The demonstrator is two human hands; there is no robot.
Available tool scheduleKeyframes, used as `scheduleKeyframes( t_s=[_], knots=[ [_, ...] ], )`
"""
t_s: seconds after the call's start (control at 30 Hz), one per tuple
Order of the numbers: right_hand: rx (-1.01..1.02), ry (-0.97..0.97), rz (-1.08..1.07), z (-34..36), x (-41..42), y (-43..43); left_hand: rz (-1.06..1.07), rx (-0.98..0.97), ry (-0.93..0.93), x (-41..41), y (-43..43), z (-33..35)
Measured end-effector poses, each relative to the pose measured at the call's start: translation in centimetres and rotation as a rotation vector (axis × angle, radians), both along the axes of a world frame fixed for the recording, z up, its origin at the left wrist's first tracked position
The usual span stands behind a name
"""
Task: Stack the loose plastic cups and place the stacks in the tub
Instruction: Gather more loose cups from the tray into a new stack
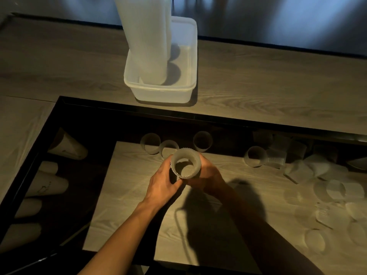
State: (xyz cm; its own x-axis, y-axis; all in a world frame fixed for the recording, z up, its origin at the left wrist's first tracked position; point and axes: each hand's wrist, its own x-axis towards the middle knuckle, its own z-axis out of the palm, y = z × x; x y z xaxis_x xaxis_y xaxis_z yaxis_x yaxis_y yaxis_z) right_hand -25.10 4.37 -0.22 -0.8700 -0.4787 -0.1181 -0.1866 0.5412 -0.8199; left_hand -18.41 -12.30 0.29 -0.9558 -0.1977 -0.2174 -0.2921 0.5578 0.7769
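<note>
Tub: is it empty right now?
No, tall stacks of cups stand upright inside the tub, filling its left side.

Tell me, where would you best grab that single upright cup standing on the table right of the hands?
Probably the grip goes on the side wall just under the rim, coming down from its left. The upright cup stands mouth up with bare table on that side, while clear cups crowd its right.
</note>
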Motion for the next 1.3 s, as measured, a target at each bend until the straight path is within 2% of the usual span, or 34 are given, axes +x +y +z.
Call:
scheduleKeyframes(
  t_s=[0.1, 0.27, 0.5, 0.67, 1.3],
  knots=[
    [-0.013, 0.040, -0.003, 1.3, -0.4, -1.1, 0.016, -0.005, 0.082, 0.2, -1.1, 1.3],
    [-0.034, -0.041, 0.019, 3.8, -2.6, -3.8, 0.052, -0.030, 0.134, -1.2, -3.0, 2.7],
    [-0.088, -0.177, -0.026, 3.7, -4.3, -6.9, 0.102, -0.002, 0.091, -3.3, -5.2, 2.1],
    [-0.030, -0.255, -0.027, 2.0, -4.8, -7.1, 0.055, 0.016, 0.044, -3.6, -5.8, 1.3],
    [0.116, -0.215, -0.007, 0.8, -6.7, -6.8, 0.087, 0.095, 0.012, -4.8, -5.5, 1.0]
  ],
)
